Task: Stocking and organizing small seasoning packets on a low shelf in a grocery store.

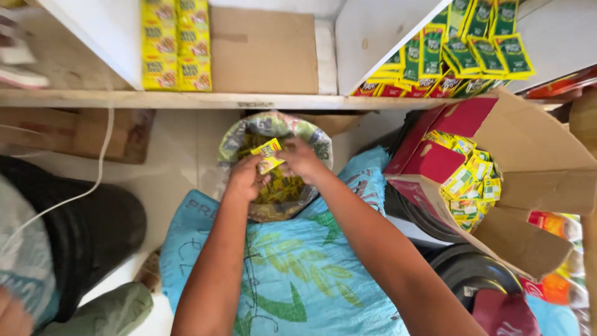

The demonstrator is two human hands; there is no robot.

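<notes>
Below the shelf board [186, 99], both hands meet over an open plastic bag [233, 143] full of small yellow sachets. Left hand [244, 179] is curled narrow, fingers pinched on the lower end of a strip of yellow sachets [268, 155]; right hand [303, 158] grips the same strip from the other side, fingers closed on it, so the strip sits btwn the two hands just above the bag's mouth. More loose yellow packets [280, 190] lie inside the bag under the hands. Bag rests on a light blue woven sack [298, 274] w/ green leaf print, which fills the lower middle.

Right of the hands, well apart: an open red cardboard box [429, 158], tipped on its side, w/ yellow-green packets [472, 183] spilling in it. Up on the shelf, a stack of yellow packets [176, 43] stands beside a plain brown carton [264, 53]; further right, strips of green-yellow packets [479, 40] hang or lean at a tilt. Left side: a white cord [99, 168] runs down over a dark round shape [93, 236]; can't tell what that is.
</notes>
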